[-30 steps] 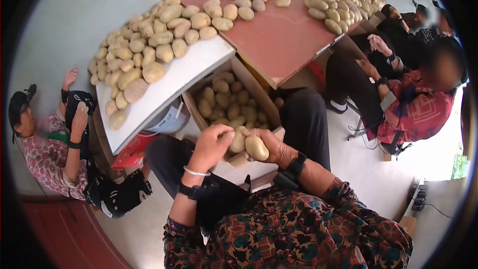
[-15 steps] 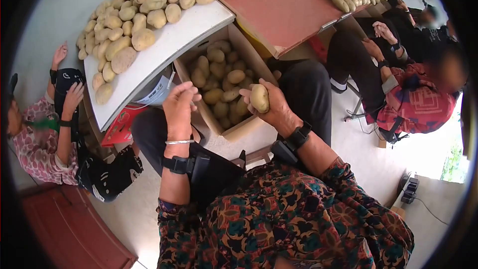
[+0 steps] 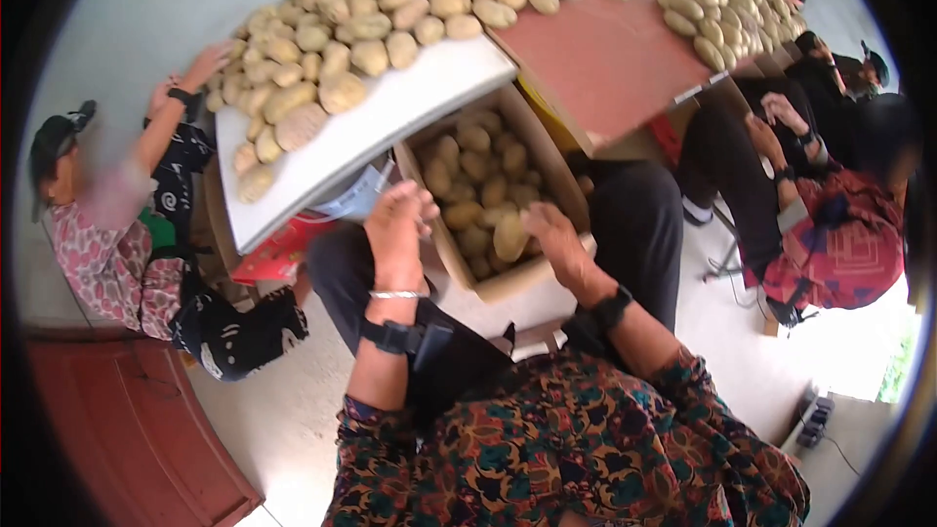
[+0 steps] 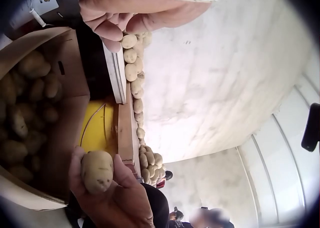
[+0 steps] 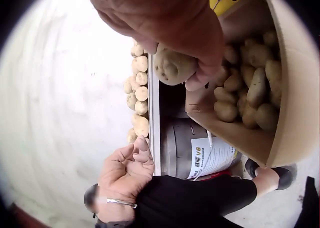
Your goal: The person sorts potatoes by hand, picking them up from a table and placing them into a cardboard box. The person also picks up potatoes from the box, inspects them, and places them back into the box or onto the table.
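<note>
In the head view the right hand (image 3: 566,252) pinches a potato (image 3: 509,235) over the front part of a cardboard box (image 3: 527,280) of potatoes. The right wrist view shows that potato (image 5: 173,66) close up, its surface marked with small pits. Palm up beneath it in the left wrist view, the right hand (image 4: 117,200) has thumb and fingers on both sides of the potato (image 4: 97,172). The left hand (image 3: 398,234), fingers loosely bent and holding nothing, is raised left of the box; the right wrist view shows this hand (image 5: 127,173) as well.
Potatoes (image 3: 371,57) are heaped on a white tabletop (image 3: 410,112), more on a red-brown board (image 3: 586,68). A bucket (image 3: 356,197) stands under the table. People sit at left (image 3: 107,254) and right (image 3: 839,244); a power strip (image 3: 815,422) lies at lower right.
The two hands were together at the potatoes a second ago, then parted. The right hand still holds a potato, now lower over the box. The person at left has reached toward the heap.
</note>
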`<state>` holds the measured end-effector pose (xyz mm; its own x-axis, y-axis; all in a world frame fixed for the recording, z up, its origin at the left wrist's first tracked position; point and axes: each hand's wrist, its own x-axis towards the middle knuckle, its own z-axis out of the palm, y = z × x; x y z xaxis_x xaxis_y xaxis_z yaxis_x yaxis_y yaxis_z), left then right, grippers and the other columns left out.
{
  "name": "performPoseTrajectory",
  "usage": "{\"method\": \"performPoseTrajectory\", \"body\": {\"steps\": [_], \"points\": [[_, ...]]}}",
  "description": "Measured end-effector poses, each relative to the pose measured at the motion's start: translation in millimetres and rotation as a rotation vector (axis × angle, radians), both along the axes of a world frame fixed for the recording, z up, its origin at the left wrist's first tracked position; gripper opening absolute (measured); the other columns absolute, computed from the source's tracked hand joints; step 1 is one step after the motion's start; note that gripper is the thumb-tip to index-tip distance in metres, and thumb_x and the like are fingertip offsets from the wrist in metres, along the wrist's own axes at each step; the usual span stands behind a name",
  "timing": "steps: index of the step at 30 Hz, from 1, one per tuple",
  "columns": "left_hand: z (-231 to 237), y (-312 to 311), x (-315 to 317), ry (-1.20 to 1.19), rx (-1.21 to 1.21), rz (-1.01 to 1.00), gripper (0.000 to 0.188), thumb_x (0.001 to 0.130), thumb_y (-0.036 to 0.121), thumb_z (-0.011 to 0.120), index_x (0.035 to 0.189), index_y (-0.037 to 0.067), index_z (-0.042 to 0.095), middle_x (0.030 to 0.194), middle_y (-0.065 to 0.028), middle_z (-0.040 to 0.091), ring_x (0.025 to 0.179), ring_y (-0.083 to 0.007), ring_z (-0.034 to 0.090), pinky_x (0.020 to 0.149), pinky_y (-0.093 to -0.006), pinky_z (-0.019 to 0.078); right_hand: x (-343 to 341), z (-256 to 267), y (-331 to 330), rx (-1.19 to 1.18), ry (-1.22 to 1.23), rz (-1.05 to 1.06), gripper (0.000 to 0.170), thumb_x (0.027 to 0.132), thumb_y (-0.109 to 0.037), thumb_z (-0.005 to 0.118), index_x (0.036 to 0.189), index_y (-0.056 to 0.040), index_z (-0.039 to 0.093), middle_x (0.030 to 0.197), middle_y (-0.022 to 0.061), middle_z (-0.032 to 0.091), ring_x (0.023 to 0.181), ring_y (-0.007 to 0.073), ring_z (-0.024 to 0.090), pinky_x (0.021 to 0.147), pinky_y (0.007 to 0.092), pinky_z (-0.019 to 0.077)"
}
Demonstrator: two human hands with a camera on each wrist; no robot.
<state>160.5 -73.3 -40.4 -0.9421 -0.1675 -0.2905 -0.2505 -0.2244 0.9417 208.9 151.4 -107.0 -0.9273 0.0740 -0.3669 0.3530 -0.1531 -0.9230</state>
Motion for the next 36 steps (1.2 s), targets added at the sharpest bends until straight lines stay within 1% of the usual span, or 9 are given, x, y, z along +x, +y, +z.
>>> {"method": "performPoseTrajectory", "body": {"steps": [6,10,16,17,18,24,29,31,36], "points": [[44.2,5.8,-6.5,0.055,-0.055,-0.195,0.035,0.088,0.016,0.063,0.116,-0.004,0.058,0.095,-0.0087,0.068,0.078,-0.0147,0.066,0.060,-0.0234,0.0468,-3.2,78.6,1.7,0.195,0.152,0.080,0.049,0.090,-0.023,0.064,0.129,0.0023,0.051,0.122,0.0174,0.059,0.113,0.0209,0.056,0.096,0.0327,0.0440],[66.4,-17.3,-45.5,0.144,-0.386,-0.426,0.035,0.089,0.020,0.063,0.116,-0.003,0.060,0.098,-0.0093,0.069,0.083,-0.0140,0.065,0.069,-0.0254,0.0493,-35.5,123.5,7.9,0.331,0.320,0.173,0.032,0.090,-0.019,0.063,0.114,0.0019,0.060,0.100,0.0119,0.067,0.095,0.0171,0.063,0.085,0.0311,0.0493],[70.2,-65.5,-115.1,0.317,-0.989,-0.329,0.033,0.085,0.015,0.065,0.110,-0.006,0.064,0.095,-0.0113,0.070,0.084,-0.0171,0.065,0.075,-0.0295,0.0514,-81.5,130.9,10.5,0.343,0.411,0.144,0.030,0.092,-0.019,0.061,0.113,0.0017,0.061,0.104,0.0143,0.067,0.101,0.0192,0.063,0.088,0.0320,0.0491],[68.6,-68.5,-124.7,0.287,-1.028,-0.282,0.026,0.083,0.013,0.063,0.104,-0.002,0.067,0.092,-0.0163,0.070,0.085,-0.0286,0.068,0.077,-0.0361,0.0520,-83.7,127.2,9.4,0.326,0.392,0.127,0.030,0.092,-0.020,0.062,0.112,0.0024,0.061,0.103,0.0139,0.067,0.100,0.0186,0.063,0.089,0.0317,0.0487],[66.3,-73.1,-136.3,0.287,-1.034,-0.277,0.026,0.083,0.013,0.063,0.104,-0.002,0.067,0.092,-0.0163,0.070,0.085,-0.0286,0.068,0.077,-0.0361,0.0520,-85.1,120.9,10.1,0.319,0.397,0.130,0.030,0.092,-0.020,0.062,0.112,0.0024,0.061,0.103,0.0139,0.067,0.100,0.0186,0.063,0.089,0.0317,0.0487],[73.0,-96.5,-193.4,0.247,-1.425,0.260,0.037,0.081,0.012,0.060,0.116,0.002,0.060,0.109,-0.0224,0.066,0.106,-0.0399,0.059,0.090,-0.0458,0.0477,-78.5,103.3,19.5,0.082,0.157,0.124,0.034,0.091,-0.019,0.061,0.115,0.0047,0.058,0.096,0.0108,0.068,0.092,0.0140,0.062,0.083,0.0286,0.0491],[22.5,-164.4,-268.0,0.490,-1.657,0.103,0.050,0.080,0.019,0.063,0.125,-0.001,0.055,0.125,-0.0268,0.057,0.118,-0.0432,0.050,0.103,-0.0485,0.0389,-75.9,102.1,10.7,-0.049,0.147,0.170,0.029,0.092,-0.017,0.061,0.114,0.0024,0.061,0.096,0.0082,0.068,0.091,0.0133,0.063,0.083,0.0279,0.0496],[-5.3,-195.2,-287.2,0.528,-1.684,-0.005,0.057,0.080,0.022,0.064,0.129,-0.004,0.052,0.126,-0.0268,0.056,0.118,-0.0426,0.050,0.103,-0.0492,0.0390,-81.5,88.6,10.8,0.400,0.371,0.264,0.030,0.091,-0.021,0.064,0.112,-0.0007,0.064,0.102,0.0093,0.065,0.098,0.0154,0.061,0.082,0.0298,0.0510],[-11.7,-217.2,-312.5,0.509,-1.663,0.059,0.055,0.077,0.006,0.063,0.129,-0.007,0.053,0.123,-0.0278,0.059,0.115,-0.0422,0.054,0.103,-0.0448,0.0406,-85.9,84.1,11.4,-0.094,0.171,0.198,0.030,0.094,-0.019,0.059,0.114,0.0031,0.057,0.095,0.0071,0.066,0.089,0.0132,0.062,0.080,0.0291,0.0509]]}}
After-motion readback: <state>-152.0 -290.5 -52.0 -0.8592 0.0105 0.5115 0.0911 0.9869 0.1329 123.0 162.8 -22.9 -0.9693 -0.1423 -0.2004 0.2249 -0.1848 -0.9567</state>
